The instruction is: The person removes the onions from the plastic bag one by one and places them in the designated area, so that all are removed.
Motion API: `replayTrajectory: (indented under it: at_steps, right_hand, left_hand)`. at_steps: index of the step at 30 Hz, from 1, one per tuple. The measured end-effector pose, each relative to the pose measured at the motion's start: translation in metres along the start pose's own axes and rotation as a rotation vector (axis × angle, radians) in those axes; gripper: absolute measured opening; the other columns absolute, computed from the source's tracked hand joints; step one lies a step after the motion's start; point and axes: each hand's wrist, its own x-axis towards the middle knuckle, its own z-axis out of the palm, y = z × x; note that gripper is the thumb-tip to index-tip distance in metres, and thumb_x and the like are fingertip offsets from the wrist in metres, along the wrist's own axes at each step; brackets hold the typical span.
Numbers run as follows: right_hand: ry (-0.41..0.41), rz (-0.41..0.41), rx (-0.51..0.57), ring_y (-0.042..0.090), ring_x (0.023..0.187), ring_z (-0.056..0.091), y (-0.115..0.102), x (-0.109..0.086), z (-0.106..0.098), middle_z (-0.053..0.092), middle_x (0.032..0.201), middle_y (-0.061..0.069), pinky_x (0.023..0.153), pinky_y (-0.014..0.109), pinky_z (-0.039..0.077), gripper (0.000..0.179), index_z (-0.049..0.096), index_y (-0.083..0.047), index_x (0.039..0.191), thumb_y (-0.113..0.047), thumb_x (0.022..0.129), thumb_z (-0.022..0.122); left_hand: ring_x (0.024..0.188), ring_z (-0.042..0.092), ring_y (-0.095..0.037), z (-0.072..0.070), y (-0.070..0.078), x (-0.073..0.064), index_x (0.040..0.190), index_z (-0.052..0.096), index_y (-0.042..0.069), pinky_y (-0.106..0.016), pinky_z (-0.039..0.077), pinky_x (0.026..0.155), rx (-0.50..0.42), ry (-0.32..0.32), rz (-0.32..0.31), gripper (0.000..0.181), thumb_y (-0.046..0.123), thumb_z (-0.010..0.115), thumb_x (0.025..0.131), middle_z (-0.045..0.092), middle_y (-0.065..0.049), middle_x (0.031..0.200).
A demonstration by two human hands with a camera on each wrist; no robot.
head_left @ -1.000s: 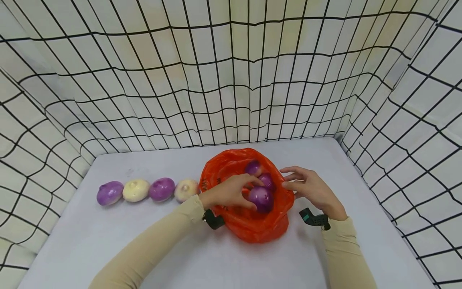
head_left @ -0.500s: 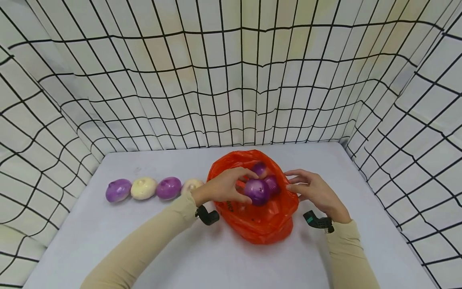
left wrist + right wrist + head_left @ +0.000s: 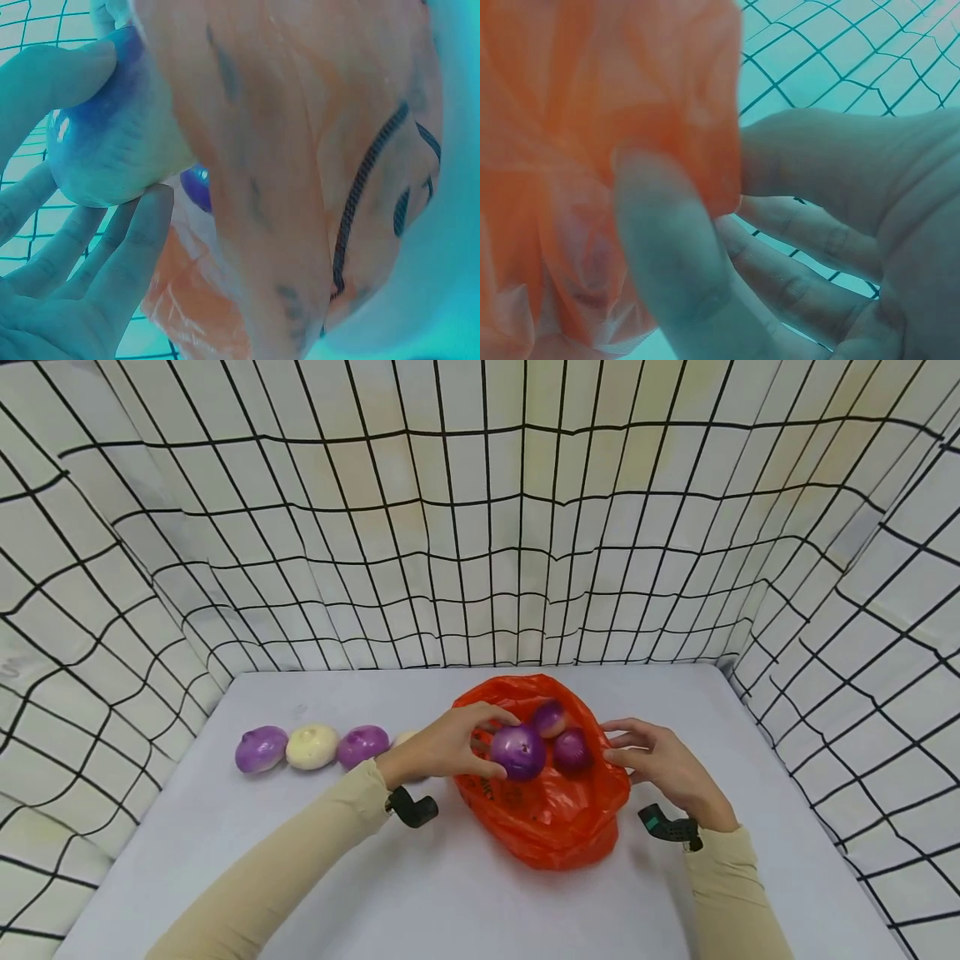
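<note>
In the head view my left hand (image 3: 448,743) holds a purple onion (image 3: 519,752) between thumb and fingers, over the left side of an upright red plastic bag (image 3: 558,839). The left wrist view shows the onion's pale underside (image 3: 124,161) and the fingertips along it. Two more purple onions, a farther one (image 3: 549,718) and a nearer one (image 3: 572,750), lie inside the bag. At the bag's right rim, my right hand (image 3: 667,768) pinches the plastic (image 3: 682,120) between thumb and fingers, seen close in the right wrist view.
Left of the bag, a row on the white table (image 3: 420,893) has a purple onion (image 3: 261,749), a white onion (image 3: 312,747), another purple onion (image 3: 363,746), and a white one (image 3: 405,737) mostly behind my left hand. Black netting (image 3: 487,552) over white sheeting encloses the back and sides.
My left hand has drawn the held onion leftward and up, away from the two others in the bag. The right hand stays at the rim. The head view has shifted slightly.
</note>
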Motion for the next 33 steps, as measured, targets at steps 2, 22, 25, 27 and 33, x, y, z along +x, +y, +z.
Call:
replayTrajectory:
  at_steps: [2,22,25,27,33]
  right_hand:
    - [0.000,0.001,-0.004,0.026,0.108,0.071,0.000,0.000,0.000,0.065,0.137,0.018,0.084,0.037,0.065,0.059,0.055,-0.016,0.145,-0.039,0.095,0.074]
    - [-0.028,0.013,-0.009,0.027,0.107,0.070,0.000,0.001,0.006,0.065,0.134,0.021,0.083,0.037,0.065,0.060,0.052,-0.012,0.147,-0.039,0.097,0.071]
    - [-0.030,0.018,-0.009,0.026,0.106,0.071,0.001,0.001,0.006,0.065,0.133,0.021,0.082,0.038,0.065,0.060,0.052,-0.012,0.147,-0.040,0.098,0.071]
    - [-0.032,0.017,-0.003,0.026,0.104,0.071,0.002,0.002,0.006,0.066,0.131,0.021,0.082,0.038,0.065,0.060,0.052,-0.012,0.147,-0.040,0.098,0.070]
    - [-0.040,0.004,0.003,0.027,0.102,0.071,0.003,0.003,0.008,0.067,0.127,0.021,0.081,0.037,0.065,0.059,0.052,-0.011,0.147,-0.040,0.098,0.070]
  left_hand:
    - [0.128,0.061,-0.024,-0.003,0.000,-0.004,0.141,0.057,0.019,-0.041,0.060,0.102,0.013,0.006,0.007,0.065,0.023,0.087,0.083,0.057,-0.002,0.145]
    - [0.128,0.062,-0.029,-0.028,-0.011,-0.038,0.140,0.058,0.018,-0.035,0.063,0.095,0.062,0.100,0.017,0.065,0.020,0.088,0.082,0.059,-0.006,0.142]
    - [0.128,0.062,-0.032,-0.031,-0.013,-0.043,0.140,0.058,0.016,-0.038,0.063,0.096,0.042,0.109,0.013,0.065,0.018,0.088,0.082,0.059,-0.009,0.142]
    - [0.129,0.062,-0.033,-0.033,-0.015,-0.047,0.140,0.058,0.016,-0.039,0.063,0.097,0.019,0.115,0.007,0.064,0.016,0.087,0.082,0.058,-0.009,0.143]
    - [0.131,0.060,-0.030,-0.038,-0.019,-0.057,0.138,0.059,0.016,-0.040,0.061,0.101,-0.041,0.132,0.000,0.064,0.011,0.087,0.081,0.058,-0.006,0.142]
